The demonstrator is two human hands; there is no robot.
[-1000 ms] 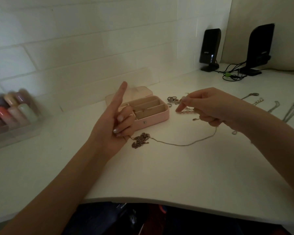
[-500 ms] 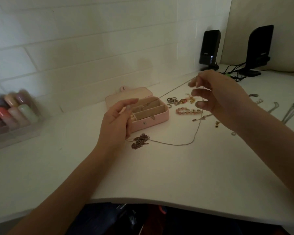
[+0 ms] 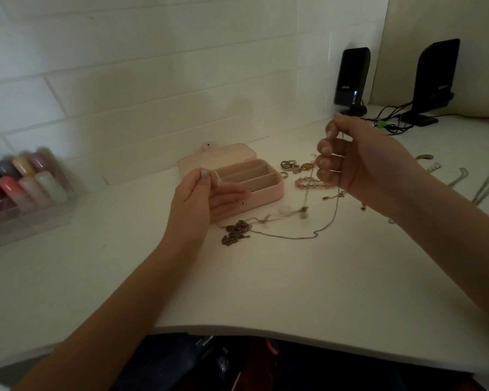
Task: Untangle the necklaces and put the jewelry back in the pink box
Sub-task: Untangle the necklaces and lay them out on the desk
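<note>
Right hand (image 3: 362, 162) raised, fingers curled in a grip; left hand (image 3: 198, 198) lower, thumb against forefinger.

Dim warm light, soft shadows, blurred left edge, wide-angle bowing
</note>
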